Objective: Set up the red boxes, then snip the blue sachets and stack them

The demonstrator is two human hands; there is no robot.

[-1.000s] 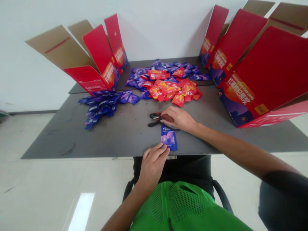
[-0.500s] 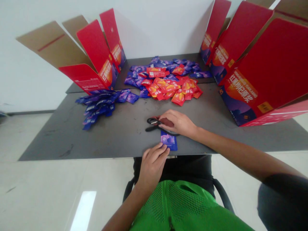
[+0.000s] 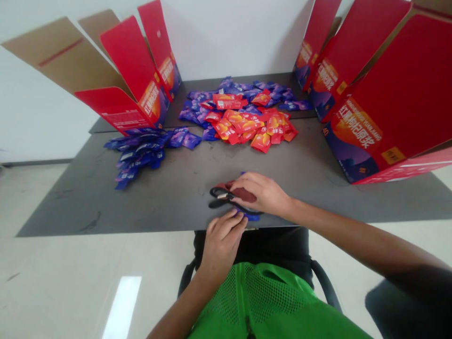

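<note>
My right hand [image 3: 266,192] is closed around a reddish-brown rounded object [image 3: 244,194], fingers pinching its near side. A black cord-like loop [image 3: 216,204] with a small silver piece hangs from it; I cannot make out its kind. Beneath it, at the table's front edge, lies a blue-purple sachet [image 3: 252,217], mostly covered by the object and my right hand. My left hand [image 3: 226,233] lies at the edge with fingers stretched out, the fingertips on the sachet's lower left part.
Red and blue sachets [image 3: 243,123] are heaped at the table's back middle. Blue sachets [image 3: 139,153] overlap in a pile at the left. Tall open red cartons [image 3: 141,94] stand back left, and more cartons [image 3: 360,136] stand at the right.
My right hand has moved nearer the front edge with the reddish-brown object, which now covers most of the sachet. My left hand stays in place. The view has shifted slightly.
</note>
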